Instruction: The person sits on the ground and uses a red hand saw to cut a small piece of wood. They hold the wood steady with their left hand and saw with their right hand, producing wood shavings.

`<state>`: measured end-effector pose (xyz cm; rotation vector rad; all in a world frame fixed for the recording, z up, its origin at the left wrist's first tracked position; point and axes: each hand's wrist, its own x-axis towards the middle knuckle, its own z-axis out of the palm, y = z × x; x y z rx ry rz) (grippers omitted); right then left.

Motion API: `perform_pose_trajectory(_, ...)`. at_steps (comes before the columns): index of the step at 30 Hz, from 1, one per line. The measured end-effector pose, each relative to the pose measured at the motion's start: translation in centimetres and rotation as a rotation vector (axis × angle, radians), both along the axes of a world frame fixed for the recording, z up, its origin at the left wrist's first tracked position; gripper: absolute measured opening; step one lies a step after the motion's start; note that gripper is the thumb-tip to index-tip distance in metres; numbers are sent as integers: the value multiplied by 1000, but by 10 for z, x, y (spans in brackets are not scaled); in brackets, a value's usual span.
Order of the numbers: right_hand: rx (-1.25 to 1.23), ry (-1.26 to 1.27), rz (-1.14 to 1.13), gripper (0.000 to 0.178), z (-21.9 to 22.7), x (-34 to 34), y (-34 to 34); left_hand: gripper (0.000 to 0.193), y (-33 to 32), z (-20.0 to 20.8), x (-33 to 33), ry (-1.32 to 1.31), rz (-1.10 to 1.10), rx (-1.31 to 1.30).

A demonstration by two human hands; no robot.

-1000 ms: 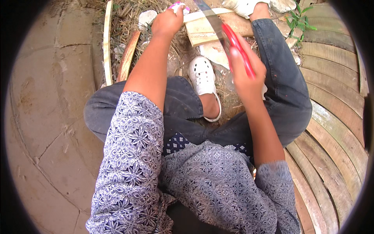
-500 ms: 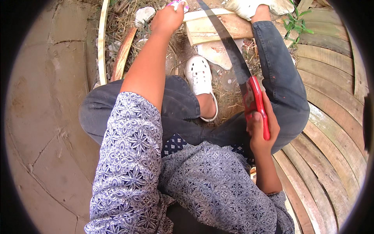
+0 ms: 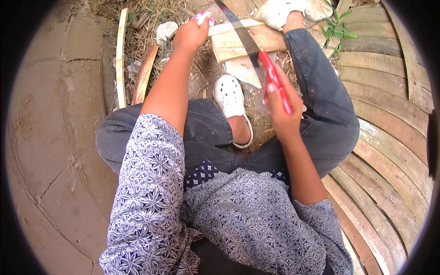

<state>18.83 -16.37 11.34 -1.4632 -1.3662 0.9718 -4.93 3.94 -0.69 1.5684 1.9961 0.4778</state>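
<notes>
My right hand (image 3: pixel 285 107) is wrapped round the red handle of a hand saw (image 3: pixel 247 45). Its long dark blade slants up and left, crossing over a pale wooden strip (image 3: pixel 224 28). At the strip's left end my left hand (image 3: pixel 189 35) is closed, apparently gripping it. A pink and white cloth-like piece (image 3: pixel 203 18) shows at the fingers, which are mostly hidden. Under the strip lies a wider wooden block (image 3: pixel 270 40), propped on a pale stone slab (image 3: pixel 243 71). One white clog (image 3: pixel 277 13) rests at the strip's right end.
My other white clog (image 3: pixel 229 94) stands on straw-littered ground between my bent legs. Curved rows of wooden planks (image 3: pixel 380 110) line the right side. Cracked bare ground (image 3: pixel 59 137) lies at left. A narrow lath (image 3: pixel 121 59) and a split piece of wood (image 3: pixel 145 73) lie near my left knee.
My right hand has pushed the saw forward and to the left, so its handle is nearer the wooden block. My left hand stays at the strip's end; the view has shifted slightly.
</notes>
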Motion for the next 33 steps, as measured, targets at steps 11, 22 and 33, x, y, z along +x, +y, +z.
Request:
perform_pose_trajectory(11, -98, 228, -29, 44, 23, 16, 2, 53, -5, 20, -16, -162, -412, 104)
perform_pose_trajectory(22, -1, 239, -51, 44, 28, 22, -28, 46, -48, 26, -7, 249, -521, 512)
perform_pose_trajectory(33, 9, 196, -21, 42, 12, 20, -17, 48, -33, 18, -12, 273, -504, 527)
